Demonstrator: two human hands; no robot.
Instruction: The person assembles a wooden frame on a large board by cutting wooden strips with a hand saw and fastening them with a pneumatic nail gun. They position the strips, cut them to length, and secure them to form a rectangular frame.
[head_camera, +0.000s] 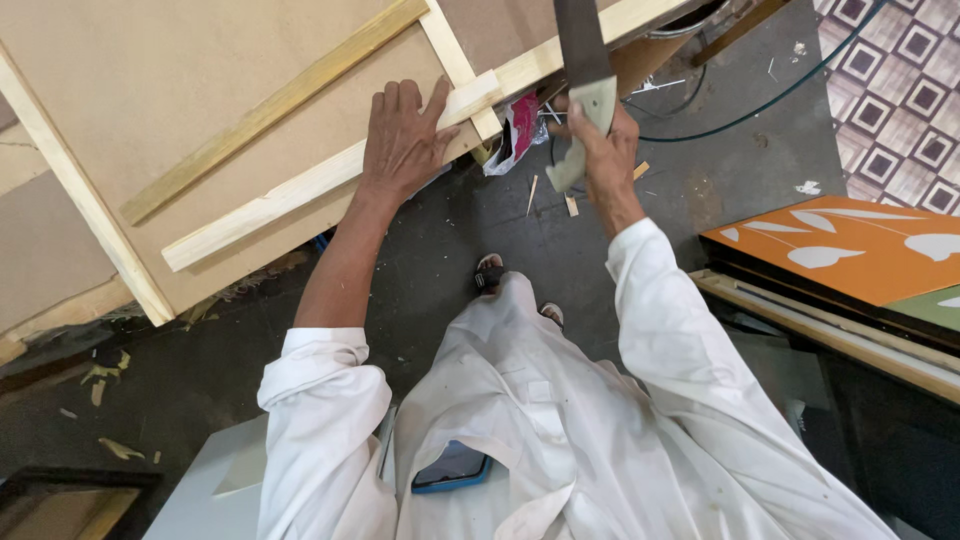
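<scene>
My left hand (403, 135) lies flat on a pale wooden batten (300, 190) fixed across a brown board (170, 90), fingers spread, pressing near the board's lower edge. My right hand (598, 148) grips the light-coloured handle of a hand saw (582, 50). The saw's dark blade rises to the top of the view, beside the batten's end where it crosses another strip (455, 60). White sleeves cover both arms.
An orange panel with white leaf shapes (850, 245) leans at the right over stacked framed boards. Wood scraps and a pink-and-white wrapper (518, 130) lie on the dark floor. A cable (780, 95) runs at top right. A phone (452, 468) sits in my pocket.
</scene>
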